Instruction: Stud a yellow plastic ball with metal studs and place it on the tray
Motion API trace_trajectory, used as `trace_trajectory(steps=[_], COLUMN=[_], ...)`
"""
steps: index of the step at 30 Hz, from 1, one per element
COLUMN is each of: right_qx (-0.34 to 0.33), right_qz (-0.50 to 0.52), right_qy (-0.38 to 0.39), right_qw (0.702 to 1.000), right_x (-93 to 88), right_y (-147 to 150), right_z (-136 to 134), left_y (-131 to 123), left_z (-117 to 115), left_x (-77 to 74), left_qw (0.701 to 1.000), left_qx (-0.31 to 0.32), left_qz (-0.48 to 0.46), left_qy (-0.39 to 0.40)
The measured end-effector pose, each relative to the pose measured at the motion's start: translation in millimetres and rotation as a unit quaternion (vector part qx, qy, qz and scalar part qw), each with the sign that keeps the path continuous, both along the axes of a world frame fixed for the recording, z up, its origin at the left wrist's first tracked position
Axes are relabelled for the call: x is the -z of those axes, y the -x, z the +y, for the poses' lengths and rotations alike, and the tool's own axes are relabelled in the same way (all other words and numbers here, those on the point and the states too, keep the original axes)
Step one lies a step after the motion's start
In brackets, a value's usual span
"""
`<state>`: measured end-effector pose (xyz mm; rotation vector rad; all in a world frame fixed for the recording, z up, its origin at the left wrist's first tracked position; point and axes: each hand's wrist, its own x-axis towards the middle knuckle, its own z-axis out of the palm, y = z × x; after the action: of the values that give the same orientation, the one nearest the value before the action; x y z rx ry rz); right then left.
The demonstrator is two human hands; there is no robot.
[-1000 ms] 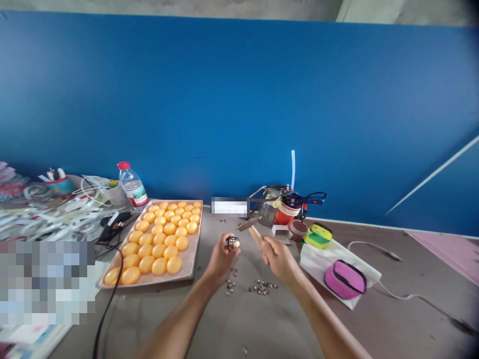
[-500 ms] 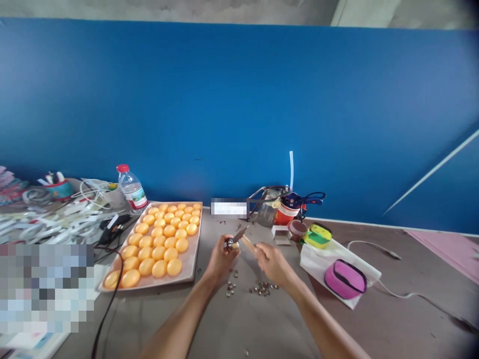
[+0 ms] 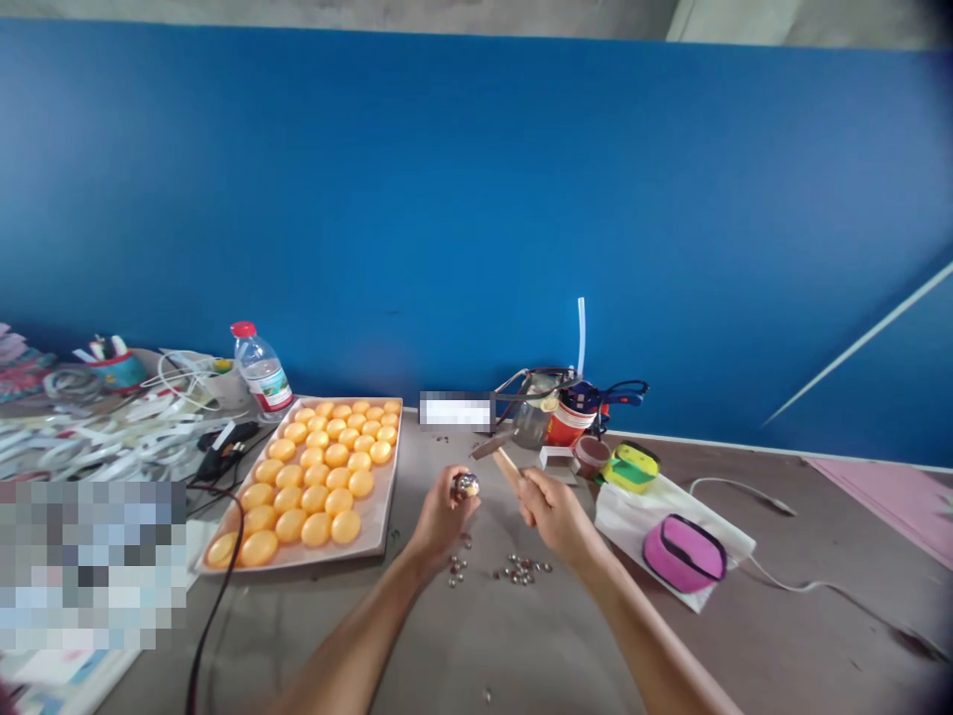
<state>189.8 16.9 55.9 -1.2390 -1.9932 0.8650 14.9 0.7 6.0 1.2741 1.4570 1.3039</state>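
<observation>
My left hand (image 3: 439, 511) is closed around a shiny round metal piece (image 3: 467, 486), with a small pale patch showing on its side. In my right hand (image 3: 551, 501) is a hammer (image 3: 489, 447), gripped by its light wooden handle. Its dark metal head points away from me, above and to the right of the metal piece and apart from it. Below the hands, several small shiny metal bits (image 3: 521, 569) lie in a cluster on the grey table (image 3: 476, 636). A smaller group of bits (image 3: 457, 570) lies just left of them.
At left stands a shallow tray (image 3: 394, 497) of orange balls (image 3: 316, 499), with a plastic bottle (image 3: 268, 382) behind it. A glass jar (image 3: 531, 422) and red cup (image 3: 570, 425) stand at the back. Right are a yellow-green case (image 3: 631, 469), a purple case (image 3: 683, 554) and a white cable (image 3: 808, 588).
The hammer head has moved up and away from the metal piece, and my right hand has shifted slightly right. My left hand stays nearly in place, still holding the piece.
</observation>
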Motion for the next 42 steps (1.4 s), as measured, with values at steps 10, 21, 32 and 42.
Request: trace_trajectory(steps=[10, 21, 32, 42], right_qx=[-0.001, 0.0, -0.002, 0.061], right_qz=[-0.044, -0.077, -0.12, -0.13], right_qy=[-0.026, -0.019, -0.034, -0.062], right_qw=[0.999, 0.997, 0.992, 0.988], right_x=[-10.1, -13.3, -14.1, -1.2], right_y=[3, -3, -3, -13], right_z=[-6, -6, -4, 12], left_y=[-2, -1, 0, -1], left_z=[-2, 0, 0, -2], left_x=[-3.5, 9.6, 12.8, 10.2], left_qw=[0.999, 0.997, 0.995, 1.0], left_qx=[0.009, 0.017, 0.028, -0.002], left_qz=[0.036, 0.067, 0.071, 0.028], left_qy=[-0.005, -0.046, -0.057, -0.011])
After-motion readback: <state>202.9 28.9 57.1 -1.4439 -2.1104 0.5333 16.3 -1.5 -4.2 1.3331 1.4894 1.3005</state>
